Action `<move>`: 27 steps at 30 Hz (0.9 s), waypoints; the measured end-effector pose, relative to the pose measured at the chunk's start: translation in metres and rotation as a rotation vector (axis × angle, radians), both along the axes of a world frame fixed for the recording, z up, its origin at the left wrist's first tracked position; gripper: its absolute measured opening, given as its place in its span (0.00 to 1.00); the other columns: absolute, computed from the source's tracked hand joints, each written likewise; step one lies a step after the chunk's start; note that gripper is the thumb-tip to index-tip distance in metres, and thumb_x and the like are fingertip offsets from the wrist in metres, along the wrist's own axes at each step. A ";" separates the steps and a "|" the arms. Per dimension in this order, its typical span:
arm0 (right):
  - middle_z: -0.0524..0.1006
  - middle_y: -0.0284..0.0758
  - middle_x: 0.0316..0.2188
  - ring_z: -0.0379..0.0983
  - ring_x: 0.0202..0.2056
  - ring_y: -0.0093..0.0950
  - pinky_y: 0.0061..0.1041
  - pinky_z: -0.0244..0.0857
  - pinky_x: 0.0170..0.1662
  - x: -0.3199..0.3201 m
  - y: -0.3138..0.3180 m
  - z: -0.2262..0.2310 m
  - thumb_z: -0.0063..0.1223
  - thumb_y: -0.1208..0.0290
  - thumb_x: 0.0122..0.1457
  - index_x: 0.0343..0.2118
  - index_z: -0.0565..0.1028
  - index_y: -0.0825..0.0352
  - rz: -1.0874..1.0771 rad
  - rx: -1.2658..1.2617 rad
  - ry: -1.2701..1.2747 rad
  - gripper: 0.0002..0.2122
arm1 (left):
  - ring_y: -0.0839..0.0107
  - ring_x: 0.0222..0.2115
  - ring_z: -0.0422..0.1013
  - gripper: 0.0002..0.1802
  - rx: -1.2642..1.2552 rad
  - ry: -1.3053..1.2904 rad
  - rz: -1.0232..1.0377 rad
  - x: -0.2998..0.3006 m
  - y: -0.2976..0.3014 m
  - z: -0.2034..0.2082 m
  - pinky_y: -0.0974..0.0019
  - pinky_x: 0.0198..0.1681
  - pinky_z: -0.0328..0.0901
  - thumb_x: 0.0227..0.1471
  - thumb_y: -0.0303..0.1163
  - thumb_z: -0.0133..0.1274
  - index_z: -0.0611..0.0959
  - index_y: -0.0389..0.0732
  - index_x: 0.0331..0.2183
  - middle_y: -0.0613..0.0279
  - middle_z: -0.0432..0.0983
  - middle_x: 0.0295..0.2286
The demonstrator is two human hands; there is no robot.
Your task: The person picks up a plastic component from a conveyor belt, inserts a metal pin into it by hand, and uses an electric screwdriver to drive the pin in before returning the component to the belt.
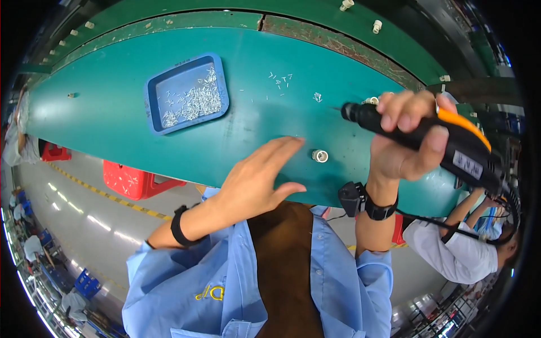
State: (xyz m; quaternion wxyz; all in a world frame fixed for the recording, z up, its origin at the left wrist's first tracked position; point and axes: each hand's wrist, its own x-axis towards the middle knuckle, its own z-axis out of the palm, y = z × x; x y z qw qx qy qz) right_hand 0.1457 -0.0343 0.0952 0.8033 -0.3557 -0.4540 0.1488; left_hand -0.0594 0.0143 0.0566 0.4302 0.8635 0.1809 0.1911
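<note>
My right hand (pixel 411 132) is wrapped round a black electric screwdriver (pixel 465 147) with an orange lever, raised over the right part of the green table. Its thin bit points left, toward a small pile of screws (pixel 317 97). Over the table's near edge, my left hand (pixel 256 174) has its fingers stretched out and its thumb apart. Just right of those fingertips stands a small white cylindrical fitting (pixel 320 156), not touched by either hand. Another pale fitting (pixel 372 101) is partly hidden behind my right hand. A blue tray (pixel 151 107) holds many small silvery screws.
Loose screws (pixel 280 80) lie scattered on the green table (pixel 256 121). More pale fittings (pixel 377 26) sit on the green strip beyond its far edge. A red stool (pixel 125 179) stands below at left. At right, a co-worker in a white sleeve (pixel 451 248) is close by.
</note>
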 end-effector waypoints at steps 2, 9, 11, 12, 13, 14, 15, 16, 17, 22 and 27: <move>0.65 0.31 0.23 0.63 0.23 0.25 0.30 0.60 0.32 0.000 0.021 -0.003 0.45 0.61 0.57 0.48 0.64 0.64 0.059 0.005 0.016 0.18 | 0.64 0.32 0.72 0.30 -0.163 0.027 0.135 -0.015 0.000 -0.011 0.67 0.32 0.69 0.41 0.22 0.61 0.72 0.38 0.48 0.55 0.72 0.42; 0.66 0.34 0.25 0.65 0.27 0.28 0.36 0.62 0.38 0.004 0.063 -0.028 0.48 0.70 0.55 0.47 0.63 0.69 0.055 -0.115 -0.021 0.17 | 0.74 0.24 0.70 0.21 -0.342 -0.102 0.326 -0.021 0.001 -0.047 0.74 0.25 0.65 0.44 0.21 0.59 0.75 0.34 0.43 0.57 0.75 0.38; 0.67 0.35 0.26 0.66 0.28 0.28 0.38 0.62 0.39 0.006 0.063 -0.031 0.49 0.72 0.55 0.47 0.62 0.71 0.054 -0.138 -0.005 0.18 | 0.76 0.23 0.70 0.19 -0.388 -0.088 0.335 -0.018 0.005 -0.048 0.75 0.24 0.65 0.44 0.20 0.58 0.76 0.34 0.42 0.58 0.75 0.37; 0.67 0.35 0.26 0.66 0.28 0.28 0.38 0.62 0.39 0.006 0.063 -0.031 0.49 0.72 0.55 0.47 0.62 0.71 0.052 -0.138 -0.006 0.18 | 0.76 0.23 0.70 0.19 -0.388 -0.088 0.333 -0.017 0.006 -0.048 0.75 0.24 0.65 0.44 0.20 0.58 0.76 0.34 0.42 0.58 0.75 0.37; 0.66 0.34 0.26 0.65 0.28 0.28 0.37 0.62 0.39 0.005 0.062 -0.030 0.48 0.71 0.55 0.47 0.62 0.70 0.046 -0.150 0.002 0.18 | 0.78 0.23 0.69 0.19 -0.427 -0.084 0.333 -0.017 0.007 -0.047 0.76 0.24 0.64 0.45 0.19 0.57 0.76 0.34 0.42 0.58 0.75 0.37; 0.66 0.34 0.26 0.65 0.29 0.28 0.37 0.61 0.40 0.005 0.060 -0.029 0.48 0.71 0.55 0.48 0.63 0.69 0.039 -0.162 0.010 0.18 | 0.79 0.24 0.68 0.19 -0.465 -0.079 0.331 -0.016 0.008 -0.046 0.77 0.25 0.63 0.46 0.19 0.56 0.75 0.34 0.43 0.58 0.75 0.37; 0.66 0.33 0.26 0.65 0.29 0.27 0.36 0.61 0.40 0.005 0.058 -0.028 0.48 0.70 0.55 0.48 0.63 0.68 0.031 -0.174 0.018 0.18 | 0.80 0.24 0.67 0.19 -0.504 -0.074 0.329 -0.015 0.008 -0.045 0.78 0.25 0.62 0.47 0.18 0.56 0.75 0.34 0.43 0.59 0.74 0.37; 0.66 0.33 0.26 0.65 0.29 0.27 0.36 0.61 0.40 0.006 0.055 -0.024 0.48 0.70 0.55 0.48 0.63 0.68 0.026 -0.175 0.018 0.18 | 0.80 0.24 0.67 0.19 -0.505 -0.073 0.323 -0.014 0.009 -0.044 0.78 0.25 0.62 0.47 0.18 0.56 0.75 0.34 0.43 0.59 0.74 0.37; 0.66 0.32 0.25 0.64 0.29 0.27 0.35 0.60 0.40 0.007 0.050 -0.019 0.47 0.69 0.56 0.49 0.63 0.67 0.039 -0.123 0.033 0.18 | 0.80 0.24 0.67 0.19 -0.508 -0.105 0.327 -0.011 0.011 -0.042 0.78 0.26 0.62 0.46 0.18 0.56 0.76 0.34 0.43 0.59 0.74 0.37; 0.64 0.28 0.24 0.62 0.26 0.24 0.30 0.59 0.35 0.012 0.014 0.011 0.45 0.61 0.58 0.51 0.64 0.61 0.167 0.072 0.057 0.19 | 0.79 0.25 0.66 0.19 -0.375 -0.183 0.309 0.011 0.021 -0.015 0.77 0.27 0.62 0.46 0.19 0.56 0.77 0.36 0.43 0.61 0.73 0.35; 0.66 0.28 0.24 0.63 0.25 0.23 0.28 0.61 0.32 0.006 -0.018 0.016 0.44 0.56 0.59 0.55 0.62 0.59 0.299 0.128 0.082 0.22 | 0.78 0.26 0.66 0.19 -0.331 -0.187 0.241 0.035 0.018 -0.008 0.75 0.28 0.62 0.45 0.21 0.58 0.79 0.39 0.43 0.62 0.73 0.34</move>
